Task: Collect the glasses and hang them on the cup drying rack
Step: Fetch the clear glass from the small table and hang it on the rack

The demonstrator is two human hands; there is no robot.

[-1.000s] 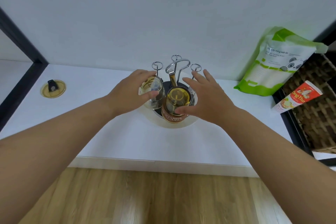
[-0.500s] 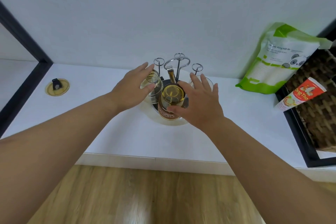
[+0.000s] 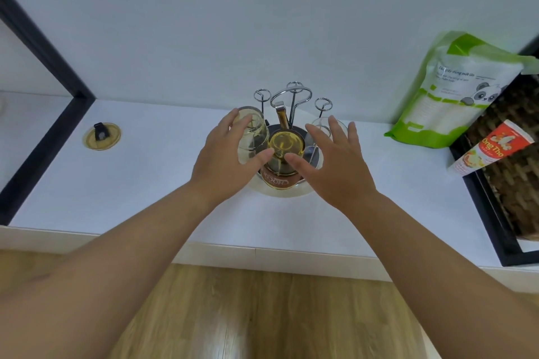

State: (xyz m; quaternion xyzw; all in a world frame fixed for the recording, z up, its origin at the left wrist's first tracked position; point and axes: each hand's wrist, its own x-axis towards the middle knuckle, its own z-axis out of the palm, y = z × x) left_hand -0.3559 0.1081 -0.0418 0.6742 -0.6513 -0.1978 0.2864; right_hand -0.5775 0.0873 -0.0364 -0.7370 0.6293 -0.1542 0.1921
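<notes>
Left hand (image 3: 224, 159) has its grip curled round a clear glass (image 3: 252, 134) at the rack's (image 3: 291, 114) left side; right hand (image 3: 335, 163) hovers spread, empty. Seat the glass fully over its prong before releasing.

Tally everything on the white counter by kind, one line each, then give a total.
Glasses on the rack: 3 (left clear glass, amber glass, right clear glass)
Cup drying rack: 1
Green and white pouch: 1
Red and white tube: 1
Round gold disc: 1
Total: 7
</notes>
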